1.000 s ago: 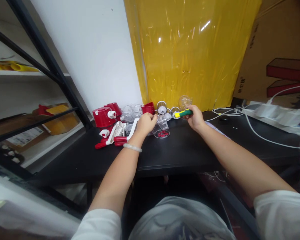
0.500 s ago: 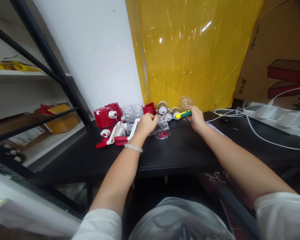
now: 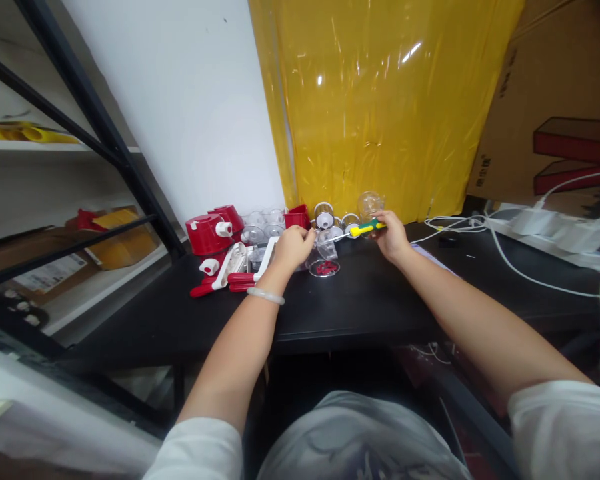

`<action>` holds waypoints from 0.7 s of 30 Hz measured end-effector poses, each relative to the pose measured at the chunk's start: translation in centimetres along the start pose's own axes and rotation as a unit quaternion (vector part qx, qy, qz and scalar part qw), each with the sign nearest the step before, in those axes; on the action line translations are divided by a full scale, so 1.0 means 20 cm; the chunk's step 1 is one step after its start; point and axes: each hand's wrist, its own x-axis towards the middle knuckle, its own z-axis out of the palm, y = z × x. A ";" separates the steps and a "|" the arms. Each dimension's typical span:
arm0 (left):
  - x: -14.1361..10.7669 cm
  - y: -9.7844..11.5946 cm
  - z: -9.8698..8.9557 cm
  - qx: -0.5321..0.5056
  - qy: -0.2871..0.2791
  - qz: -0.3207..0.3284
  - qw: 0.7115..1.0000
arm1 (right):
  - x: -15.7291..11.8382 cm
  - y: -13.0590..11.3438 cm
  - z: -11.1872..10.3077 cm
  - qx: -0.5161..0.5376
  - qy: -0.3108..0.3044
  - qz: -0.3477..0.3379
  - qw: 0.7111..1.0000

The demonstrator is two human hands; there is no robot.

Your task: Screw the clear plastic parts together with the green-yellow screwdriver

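Observation:
My right hand (image 3: 393, 235) is closed around the green and yellow handle of a screwdriver (image 3: 364, 229). The metal shaft points left toward my left hand (image 3: 294, 247). My left fingers are pinched together by the shaft's tip, at a clear plastic part (image 3: 327, 248); whether they grip it or something smaller is hidden. Just below stands a round clear dish (image 3: 325, 269) with small red pieces in it. Behind the hands lie several round metal and white drums (image 3: 324, 215). A clear cup-shaped piece (image 3: 370, 203) rests behind my right hand.
Left of my hands are red housings (image 3: 205, 233), clear cups (image 3: 264, 223) and white frames with red handles (image 3: 241, 280). A white power strip (image 3: 555, 233) with cables lies at the right on the black table (image 3: 370, 307). A black metal shelf post (image 3: 115, 133) stands at the left.
The screwdriver has tilted slightly, its handle end a little higher and more of its shaft showing. My left hand stays in nearly the same place.

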 end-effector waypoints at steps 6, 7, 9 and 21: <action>0.00 0.00 0.00 0.005 0.002 0.003 1.000 | 0.04 0.03 -0.02 -0.102 0.014 -0.021 0.994; 0.00 0.00 0.00 0.003 0.002 0.003 1.000 | 0.04 0.03 -0.02 -0.109 0.014 -0.017 0.994; 0.00 0.00 0.00 -0.001 0.003 0.004 1.000 | 0.03 0.02 -0.01 -0.110 0.018 -0.002 0.994; 0.00 -0.01 0.01 0.000 0.003 0.004 1.000 | 0.00 0.00 0.01 -0.017 -0.008 -0.001 1.000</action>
